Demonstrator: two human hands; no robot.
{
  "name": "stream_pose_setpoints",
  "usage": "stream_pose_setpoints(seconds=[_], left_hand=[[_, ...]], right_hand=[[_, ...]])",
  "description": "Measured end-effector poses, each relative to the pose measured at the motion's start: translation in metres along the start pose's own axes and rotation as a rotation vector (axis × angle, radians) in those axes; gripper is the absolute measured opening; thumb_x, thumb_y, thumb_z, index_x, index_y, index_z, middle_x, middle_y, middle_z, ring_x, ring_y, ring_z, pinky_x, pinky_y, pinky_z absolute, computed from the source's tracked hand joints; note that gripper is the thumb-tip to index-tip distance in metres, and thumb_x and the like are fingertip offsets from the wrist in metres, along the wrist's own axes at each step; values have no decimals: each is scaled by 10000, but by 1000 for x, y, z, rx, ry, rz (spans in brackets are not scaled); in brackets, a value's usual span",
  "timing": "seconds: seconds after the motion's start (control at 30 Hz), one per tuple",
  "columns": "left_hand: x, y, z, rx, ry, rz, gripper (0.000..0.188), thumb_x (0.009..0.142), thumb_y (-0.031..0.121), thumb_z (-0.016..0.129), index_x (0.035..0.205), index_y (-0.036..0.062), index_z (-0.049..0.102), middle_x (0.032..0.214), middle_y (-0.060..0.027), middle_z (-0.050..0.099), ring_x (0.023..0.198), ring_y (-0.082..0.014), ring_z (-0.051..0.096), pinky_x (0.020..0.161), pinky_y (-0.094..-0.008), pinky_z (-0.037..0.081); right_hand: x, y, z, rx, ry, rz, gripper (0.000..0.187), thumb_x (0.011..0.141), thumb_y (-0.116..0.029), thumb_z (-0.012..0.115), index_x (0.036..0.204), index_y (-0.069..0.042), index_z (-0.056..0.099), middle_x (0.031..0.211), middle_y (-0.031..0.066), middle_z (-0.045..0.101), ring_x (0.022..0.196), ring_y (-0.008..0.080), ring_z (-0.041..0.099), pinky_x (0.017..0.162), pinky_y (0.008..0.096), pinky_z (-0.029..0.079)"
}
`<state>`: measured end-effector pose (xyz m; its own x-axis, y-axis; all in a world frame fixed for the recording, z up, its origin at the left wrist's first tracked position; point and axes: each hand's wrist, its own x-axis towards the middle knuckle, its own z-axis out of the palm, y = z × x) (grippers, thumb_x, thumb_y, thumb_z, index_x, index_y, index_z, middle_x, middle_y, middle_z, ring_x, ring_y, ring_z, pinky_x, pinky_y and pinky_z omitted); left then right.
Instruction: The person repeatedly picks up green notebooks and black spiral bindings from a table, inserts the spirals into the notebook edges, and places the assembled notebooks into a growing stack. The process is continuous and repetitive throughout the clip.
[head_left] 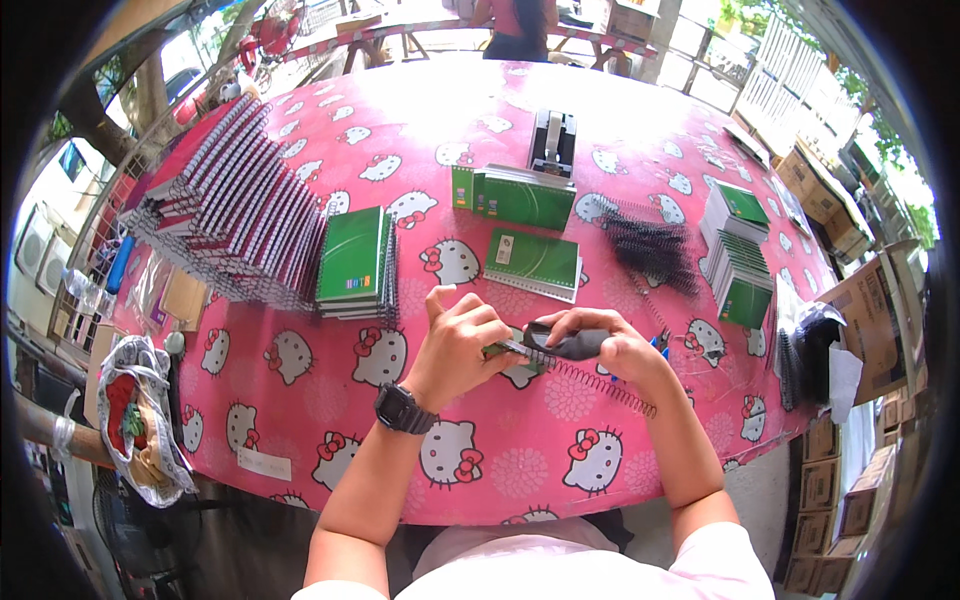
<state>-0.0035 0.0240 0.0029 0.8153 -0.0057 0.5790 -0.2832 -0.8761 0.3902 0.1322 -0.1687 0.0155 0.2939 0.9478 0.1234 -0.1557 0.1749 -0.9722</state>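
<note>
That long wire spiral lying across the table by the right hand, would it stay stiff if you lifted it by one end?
Probably not. The wire spiral is long and thin with open coils, so it would likely sag and spring. It looks light. Being round, it may roll on the pink tablecloth. Here the right hand holds its upper end.

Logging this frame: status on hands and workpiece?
Left hand steadies spiral wire. Right hand grips black-handled tool at coil end. Green notebook lies beyond, apart.
</note>
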Motion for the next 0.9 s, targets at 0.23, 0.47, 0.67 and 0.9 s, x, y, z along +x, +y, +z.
stream_pose_setpoints(seconds=[0.23, 0.47, 0.67, 0.9], left_hand=[[-3, -1, 7, -78, 46, -138, 789, 548, 244, 865, 1243, 183, 497, 694, 76, 615, 814, -110, 600, 969, -422, 225], [-2, -22, 25, -635, 344, -294, 954, 593, 163, 871, 1362, 103, 309, 944, -35, 594, 909, -177, 583, 869, -348, 411], [-14, -31, 37, -1015, -42, -510, 507, 660, 41, 826, 1025, 101, 480, 882, 25, 519, 841, -59, 502, 756, -207, 431], [-10, -21, 30, -1053, -38, -546, 463, 673, 62, 824, 957, 120, 462, 842, 48, 513, 808, -44, 475, 701, -213, 402]], right_hand=[[0, -2, -3, -228, 64, 38, 480, 720, -419, 728, 999, -40, 635, 991, 75, 610, 977, 161, 531, 860, 312, 412], [-4, 8, -16, -146, 91, 35, 496, 736, -412, 717, 1045, -35, 620, 1106, 81, 575, 1023, 167, 519, 915, 312, 382], [-3, 2, -16, -474, 225, 252, 498, 739, -398, 719, 1050, -24, 612, 1138, 82, 566, 1034, 161, 509, 911, 304, 381], [-4, 8, -11, -271, 212, 91, 447, 759, -371, 714, 1026, -30, 602, 1061, 45, 585, 915, 116, 513, 823, 258, 407]])
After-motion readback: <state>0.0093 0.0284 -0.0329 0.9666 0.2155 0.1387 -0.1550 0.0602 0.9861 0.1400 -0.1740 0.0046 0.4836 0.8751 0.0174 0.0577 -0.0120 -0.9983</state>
